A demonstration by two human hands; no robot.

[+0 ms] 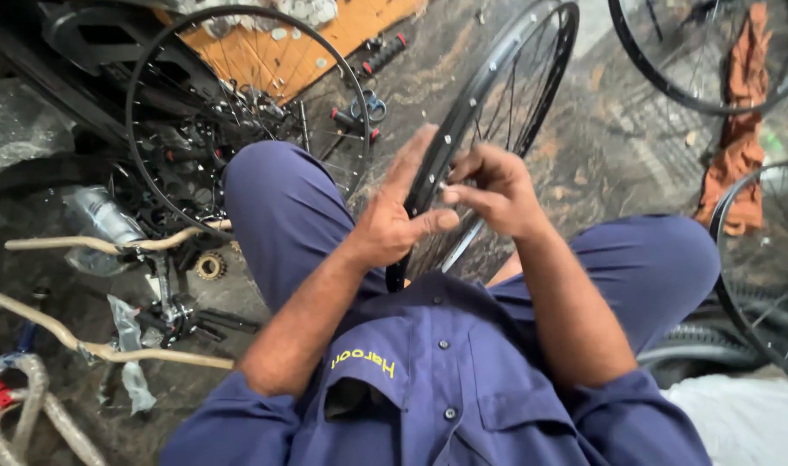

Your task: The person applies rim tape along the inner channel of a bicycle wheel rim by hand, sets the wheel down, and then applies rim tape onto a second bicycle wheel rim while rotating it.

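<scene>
The dark floor (584,164) is messy with bike parts and other wheels (239,112). A black wheel rim (498,95) stands between the person's knees so it stays put. The left hand (394,216) lies flat against it. The right hand (489,185) pinches something tiny at the rim.

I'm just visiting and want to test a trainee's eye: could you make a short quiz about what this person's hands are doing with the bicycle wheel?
1. True or false: the left hand rests against the black spoked metal bicycle rim.
2. Where do the right hand's fingertips pinch? A) at the rim's edge B) on the orange cloth C) on the tan curved handlebar
3. What blue-handled tool lies on the floor beyond the knee?

Key: 1 true; 2 A; 3 pliers, it seems.
</scene>
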